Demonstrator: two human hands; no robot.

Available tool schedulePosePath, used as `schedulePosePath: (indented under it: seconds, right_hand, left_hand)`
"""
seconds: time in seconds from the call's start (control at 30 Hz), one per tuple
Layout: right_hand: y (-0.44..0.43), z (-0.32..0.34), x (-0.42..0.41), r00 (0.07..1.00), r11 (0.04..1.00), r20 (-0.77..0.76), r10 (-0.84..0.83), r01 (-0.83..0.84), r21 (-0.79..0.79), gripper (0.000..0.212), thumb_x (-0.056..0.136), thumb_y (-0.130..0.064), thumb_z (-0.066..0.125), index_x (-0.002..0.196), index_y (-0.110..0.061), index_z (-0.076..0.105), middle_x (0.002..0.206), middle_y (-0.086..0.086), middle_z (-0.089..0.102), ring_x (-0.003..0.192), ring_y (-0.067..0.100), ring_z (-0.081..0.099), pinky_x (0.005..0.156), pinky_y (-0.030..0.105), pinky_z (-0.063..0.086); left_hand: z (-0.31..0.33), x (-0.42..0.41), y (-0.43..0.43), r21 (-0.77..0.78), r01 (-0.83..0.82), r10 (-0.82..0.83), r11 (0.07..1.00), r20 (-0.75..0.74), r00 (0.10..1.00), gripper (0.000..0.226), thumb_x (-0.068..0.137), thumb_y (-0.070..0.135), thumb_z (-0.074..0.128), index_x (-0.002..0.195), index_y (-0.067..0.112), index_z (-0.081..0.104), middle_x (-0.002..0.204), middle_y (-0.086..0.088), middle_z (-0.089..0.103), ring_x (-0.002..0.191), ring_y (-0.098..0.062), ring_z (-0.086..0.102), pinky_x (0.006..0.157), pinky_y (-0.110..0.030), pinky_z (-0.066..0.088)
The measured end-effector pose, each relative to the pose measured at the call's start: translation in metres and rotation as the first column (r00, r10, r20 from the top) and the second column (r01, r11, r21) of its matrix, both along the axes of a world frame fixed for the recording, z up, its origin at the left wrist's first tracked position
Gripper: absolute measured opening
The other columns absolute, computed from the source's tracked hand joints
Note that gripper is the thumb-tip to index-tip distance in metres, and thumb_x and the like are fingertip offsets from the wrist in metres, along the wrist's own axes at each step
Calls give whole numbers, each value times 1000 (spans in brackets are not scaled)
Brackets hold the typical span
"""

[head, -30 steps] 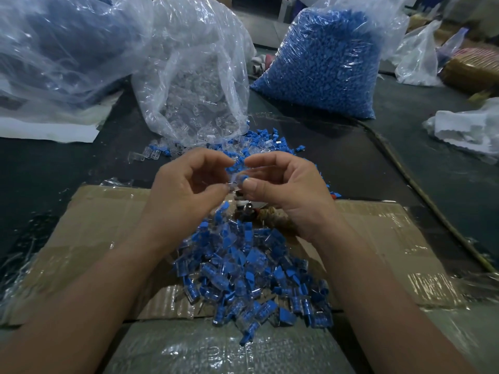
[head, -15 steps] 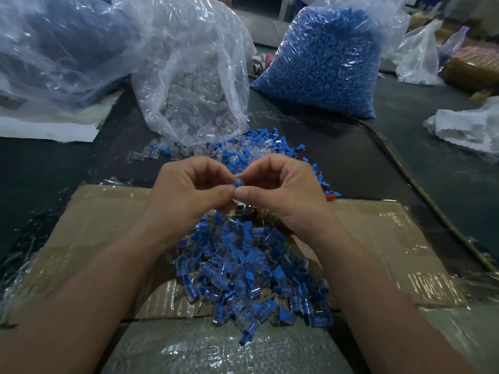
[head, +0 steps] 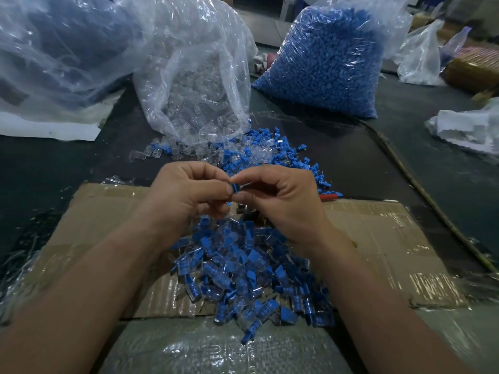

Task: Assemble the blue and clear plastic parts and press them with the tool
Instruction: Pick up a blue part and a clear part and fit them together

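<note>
While fingertips meet just above the pile of blue-and-clear pieces [head: 251, 265], the left hand [head: 189, 195] and right hand [head: 280, 201] together pinch a small blue part [head: 235, 188], standing roughly upright, equally near both; any clear mate is hidden.

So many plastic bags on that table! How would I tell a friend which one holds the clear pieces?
From the cardboard sheet in front, look across the dark table to the loose scatter of blue and clear parts. The clear-parts bag lies right behind that scatter, its mouth open onto it. The blue-parts bag to its right is solid blue; this one's contents are colourless.
</note>
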State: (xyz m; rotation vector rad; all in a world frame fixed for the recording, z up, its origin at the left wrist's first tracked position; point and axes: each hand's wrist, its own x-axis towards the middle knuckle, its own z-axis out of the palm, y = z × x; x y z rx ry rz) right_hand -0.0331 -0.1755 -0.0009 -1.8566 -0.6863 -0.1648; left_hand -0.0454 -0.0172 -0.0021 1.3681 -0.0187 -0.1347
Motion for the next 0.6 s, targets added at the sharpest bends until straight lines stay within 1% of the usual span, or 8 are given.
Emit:
schedulePosePath:
  seconds: [0.1, 0.17, 0.3, 0.5, 0.6]
  right_hand:
    - [-3, 1, 1, 999, 1000, 43, -4, 4, -2, 29, 70, 0, 73, 97, -8, 67, 82, -6, 65, 75, 0, 64, 71, 13, 51]
    - [-4, 2, 2, 998, 1000, 60, -9, 10, -4, 28, 70, -1, 73, 97, -6, 68, 83, -5, 65, 76, 1, 64, 71, 13, 51]
    - [-5, 1, 2, 996, 999, 85, -15, 18, -28, 25, 70, -1, 72, 95, -3, 69, 83, -6, 65, 77, 1, 64, 71, 13, 52]
    - [-6, 1, 2, 995, 1000, 101, -15, 17, -18, 27, 70, -4, 72, 97, -8, 67, 83, -5, 66, 77, 3, 65, 72, 16, 53]
    - [-6, 2, 3, 994, 1000, 112, -10, 13, -27, 30, 71, -4, 72, 99, -9, 66, 84, -6, 65, 78, 1, 64, 72, 15, 53]
  left_hand:
    - [0, 0, 1, -74, 45, -47, 996, -26, 999, 9, 52, 6, 65, 52, 14, 70, 51, -7, 62, 40, -12, 58, 39, -17, 46]
    - [0, 1, 2, -96, 60, -63, 994, -29, 998, 9, 53, 6, 64, 54, 13, 70, 53, -8, 64, 41, -13, 59, 40, -18, 47]
    - [0, 1, 1, -88, 64, -66, 994, -23, 998, 9, 54, 7, 65, 56, 13, 71, 55, -9, 65, 43, -14, 61, 41, -19, 48]
    - [0, 0, 2, -77, 73, -74, 994, -16, 997, 10, 56, 5, 65, 57, 13, 72, 57, -9, 66, 45, -14, 62, 42, -19, 49]
    - [0, 0, 1, -91, 66, -68, 994, -18, 998, 9, 54, 5, 66, 56, 12, 71, 56, -10, 66, 44, -14, 62, 41, -19, 49]
